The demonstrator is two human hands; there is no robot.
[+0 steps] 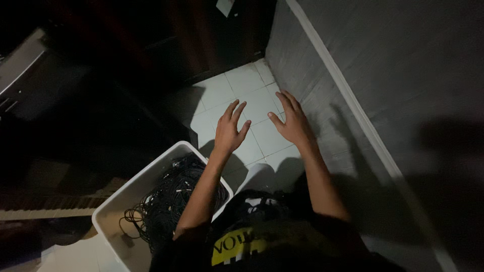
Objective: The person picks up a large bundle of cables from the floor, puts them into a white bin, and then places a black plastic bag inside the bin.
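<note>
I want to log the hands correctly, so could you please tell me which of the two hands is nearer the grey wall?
The right hand, fingers spread, hovers beside the grey wall; the left hand is farther away, nearer the white bin.

The scene is dimly lit. The most light is caught by the pale tiled floor (242,95) in the middle, as if cast from above and behind the wearer. The left side and upper left are lost in near-black, and little detail can be made out there. Soft shadows of both arms are thrown across the floor and the grey wall (383,75); a broad dark shadow is spread over the wall at right. The hands are evenly lit and fairly sharp. Straight lines are bent slightly towards the edges. No glare is seen.
</note>
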